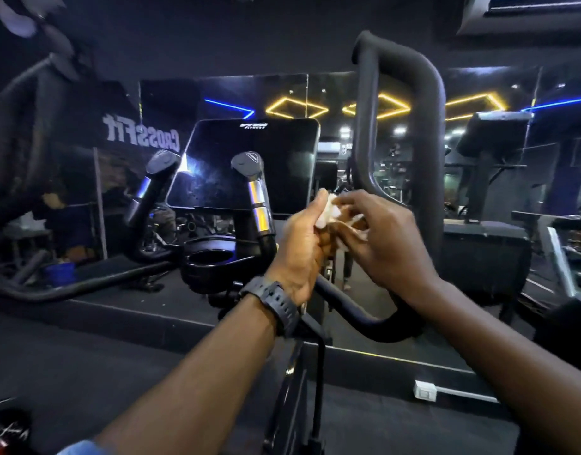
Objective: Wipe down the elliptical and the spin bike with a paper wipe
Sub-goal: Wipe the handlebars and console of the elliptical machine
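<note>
Dark gym, black rubber floor [85, 372], mirror wall [364, 103] ahead reflecting yellow and blue light strips. Head view, near to far.

Nearest: two bare forearms reach forward from the bottom edge. Black digital watch [276, 303] on the left wrist. A small white wall socket [424, 389] sits low at the base of the mirror platform, right of centre.

Left hand [302, 247] and right hand [384, 238] meet in front of the machine; both are pinched on a crumpled white paper wipe [328, 213] held between them, fingers curled around it. The wipe is off the machine, in the air just right of the console.

Behind the hands: elliptical [381, 318] frame, with its tall foam-covered moving handle [410, 93] rising just beyond the right hand. Two short fixed grips with silver sensor bands, left grip [151, 185] and right grip [256, 192], stand in front of the console screen [246, 165]. Screen dark, smudged; small white logo at its top edge, too small to read.

Round black cup holder [210, 257] below the console; contents cannot be made out.

Far left: blue bucket [61, 272] on the floor; contents not visible. Above it, white lettering "CROSSFIT" [141, 133], mirror-reversed.
</note>
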Demonstrator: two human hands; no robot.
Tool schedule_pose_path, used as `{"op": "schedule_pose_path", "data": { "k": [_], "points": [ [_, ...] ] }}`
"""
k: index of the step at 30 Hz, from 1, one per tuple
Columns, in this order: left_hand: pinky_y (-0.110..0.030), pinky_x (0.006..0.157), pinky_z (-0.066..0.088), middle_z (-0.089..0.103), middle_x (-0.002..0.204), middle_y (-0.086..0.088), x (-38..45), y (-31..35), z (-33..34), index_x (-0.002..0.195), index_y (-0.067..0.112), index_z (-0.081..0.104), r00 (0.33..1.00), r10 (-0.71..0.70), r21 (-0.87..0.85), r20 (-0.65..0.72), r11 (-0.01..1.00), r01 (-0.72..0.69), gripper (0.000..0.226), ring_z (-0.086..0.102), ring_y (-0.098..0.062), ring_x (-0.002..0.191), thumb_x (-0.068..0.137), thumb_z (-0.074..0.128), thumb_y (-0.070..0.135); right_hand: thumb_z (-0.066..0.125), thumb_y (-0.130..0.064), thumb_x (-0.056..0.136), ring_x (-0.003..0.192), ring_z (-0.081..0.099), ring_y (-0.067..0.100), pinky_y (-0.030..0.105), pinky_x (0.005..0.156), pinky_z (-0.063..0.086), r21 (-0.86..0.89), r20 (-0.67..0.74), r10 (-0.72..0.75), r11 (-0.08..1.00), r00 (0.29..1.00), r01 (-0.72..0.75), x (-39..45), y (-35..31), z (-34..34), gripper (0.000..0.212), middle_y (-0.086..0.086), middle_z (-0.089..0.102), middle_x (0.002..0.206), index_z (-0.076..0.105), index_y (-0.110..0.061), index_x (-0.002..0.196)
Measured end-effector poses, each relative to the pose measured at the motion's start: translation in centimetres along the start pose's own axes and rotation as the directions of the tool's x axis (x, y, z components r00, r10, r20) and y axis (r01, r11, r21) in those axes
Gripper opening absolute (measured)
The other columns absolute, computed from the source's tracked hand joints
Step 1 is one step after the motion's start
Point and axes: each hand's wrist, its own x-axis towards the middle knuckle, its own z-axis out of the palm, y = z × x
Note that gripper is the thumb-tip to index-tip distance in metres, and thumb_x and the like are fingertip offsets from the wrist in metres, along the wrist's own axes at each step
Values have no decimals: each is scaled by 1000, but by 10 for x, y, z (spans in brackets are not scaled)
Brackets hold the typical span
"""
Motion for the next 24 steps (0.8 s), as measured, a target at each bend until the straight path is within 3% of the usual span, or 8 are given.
{"op": "schedule_pose_path", "data": {
  "k": [4,7,11,13,16,20,22,24],
  "points": [
    [-24,72,54,64,89,-30,6,28,-45,115,-11,56,986,131,74,-103,990,-124,34,72,-18,85,104,37,15,73,-19,81,78,62,12,37,72,55,70,22,-53,996,998,51,41,-22,44,30,-3,64,91,66,-24,110],
    [-27,82,52,66,92,-15,12,44,-70,78,7,59,974,177,173,-138,973,-152,34,65,-16,87,104,40,19,68,-18,82,80,62,15,40,72,53,3,32,-47,999,998,47,76,-23,69,18,-4,66,88,69,-24,98],
    [-23,83,47,69,89,3,33,59,-105,87,18,67,952,199,250,-233,958,-139,28,62,-9,87,103,43,18,67,-12,83,83,62,13,36,76,53,-26,-19,1,1000,1000,-2,123,-13,101,19,-1,67,92,70,-21,99],
    [-26,99,46,69,110,3,55,56,-132,108,16,66,935,200,283,-295,952,-114,22,61,-8,106,103,46,20,68,-12,85,83,61,11,33,75,54,-56,-37,3,998,999,-5,144,-8,120,27,-2,66,95,70,-25,109],
    [-39,115,36,54,141,-3,99,50,-170,141,13,48,917,222,335,-332,936,-105,51,50,-16,129,94,53,31,66,-16,87,88,62,17,37,77,53,-204,12,-11,979,1000,13,172,-1,155,27,-1,64,99,72,-29,110],
    [-36,86,42,64,94,-3,161,38,-195,88,17,68,983,127,302,-129,950,-83,30,56,-21,88,74,53,39,67,-17,79,83,64,28,38,71,54,-364,-9,-92,928,996,83,174,-5,172,16,6,65,94,78,-17,90],
    [-45,91,51,74,98,-7,176,39,-200,93,13,74,990,106,250,-89,965,-81,36,67,-31,94,81,54,40,68,-28,80,79,64,21,32,70,53,-360,-17,-10,933,1000,3,161,-16,171,17,3,65,93,77,-15,87],
    [-52,95,52,76,103,-3,172,34,-201,101,22,76,993,89,206,-78,976,-72,37,69,-25,102,86,51,46,71,-40,81,81,64,13,27,73,52,-316,-90,99,941,991,-122,146,-29,170,26,-1,66,95,77,-16,90]
  ]
}}
